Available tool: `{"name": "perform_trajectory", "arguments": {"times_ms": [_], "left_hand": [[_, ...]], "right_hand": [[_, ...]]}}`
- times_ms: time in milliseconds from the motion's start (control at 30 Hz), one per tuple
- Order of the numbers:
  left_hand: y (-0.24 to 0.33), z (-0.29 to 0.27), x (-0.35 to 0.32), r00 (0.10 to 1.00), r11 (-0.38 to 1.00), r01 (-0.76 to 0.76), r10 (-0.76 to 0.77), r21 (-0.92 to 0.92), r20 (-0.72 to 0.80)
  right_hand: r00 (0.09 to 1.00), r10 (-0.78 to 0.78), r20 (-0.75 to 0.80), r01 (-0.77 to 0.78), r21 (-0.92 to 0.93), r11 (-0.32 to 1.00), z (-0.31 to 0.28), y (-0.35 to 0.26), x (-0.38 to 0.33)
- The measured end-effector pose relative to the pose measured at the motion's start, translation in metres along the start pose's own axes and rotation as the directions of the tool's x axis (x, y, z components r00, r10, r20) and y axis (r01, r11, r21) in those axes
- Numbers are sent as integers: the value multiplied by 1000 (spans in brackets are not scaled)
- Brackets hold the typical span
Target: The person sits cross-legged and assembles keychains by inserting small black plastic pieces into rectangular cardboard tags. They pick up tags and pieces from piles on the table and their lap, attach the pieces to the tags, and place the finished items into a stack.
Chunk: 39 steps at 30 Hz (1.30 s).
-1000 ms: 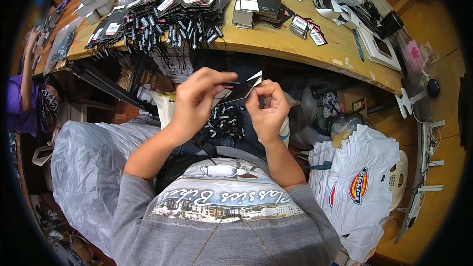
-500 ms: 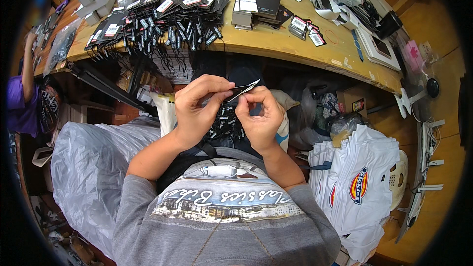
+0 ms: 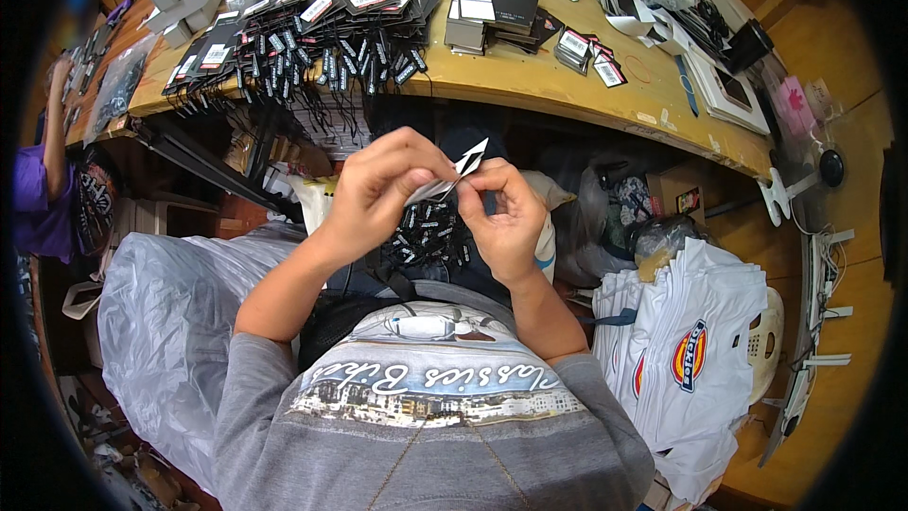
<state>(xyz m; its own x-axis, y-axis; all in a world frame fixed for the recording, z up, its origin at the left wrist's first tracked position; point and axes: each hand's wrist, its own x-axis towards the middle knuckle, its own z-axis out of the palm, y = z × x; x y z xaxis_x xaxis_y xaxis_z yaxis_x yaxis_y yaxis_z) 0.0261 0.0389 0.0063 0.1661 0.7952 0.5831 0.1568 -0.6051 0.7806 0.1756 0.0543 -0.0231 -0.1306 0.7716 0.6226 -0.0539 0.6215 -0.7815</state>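
Below the worktop's near edge, left hand and right hand fingers pinch one black-and-white hang tag between them.

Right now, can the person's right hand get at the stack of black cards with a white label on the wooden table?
Probably yes. The right hand is pinching a small tag together with the left hand, so it must let go first. The stack lies uncovered near the table edge, straight ahead.
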Motion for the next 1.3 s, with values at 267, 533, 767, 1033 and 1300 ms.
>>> {"name": "perform_trajectory", "arguments": {"times_ms": [267, 533, 767, 1033, 1300], "left_hand": [[-9, 0, -1, 924, 813, 378, -359, -443, 130], [-28, 16, -11, 927, 772, 306, -376, -557, -11], [-10, 8, -6, 961, 864, 241, -276, -443, -14], [-1, -5, 0, 920, 822, 250, -366, -511, -138], [0, -1, 1, 928, 864, 296, -362, -407, -92]], "right_hand": [[992, -39, 119, 45, -48, 998, -2, -3, 1], [987, 81, 137, -72, -66, 995, -2, -6, 7], [844, 397, 361, -490, 216, 845, -20, -2, 0], [832, 400, 385, -421, -32, 907, -44, -2, 3], [930, 329, 163, -342, 61, 938, -41, -8, 7]]}}
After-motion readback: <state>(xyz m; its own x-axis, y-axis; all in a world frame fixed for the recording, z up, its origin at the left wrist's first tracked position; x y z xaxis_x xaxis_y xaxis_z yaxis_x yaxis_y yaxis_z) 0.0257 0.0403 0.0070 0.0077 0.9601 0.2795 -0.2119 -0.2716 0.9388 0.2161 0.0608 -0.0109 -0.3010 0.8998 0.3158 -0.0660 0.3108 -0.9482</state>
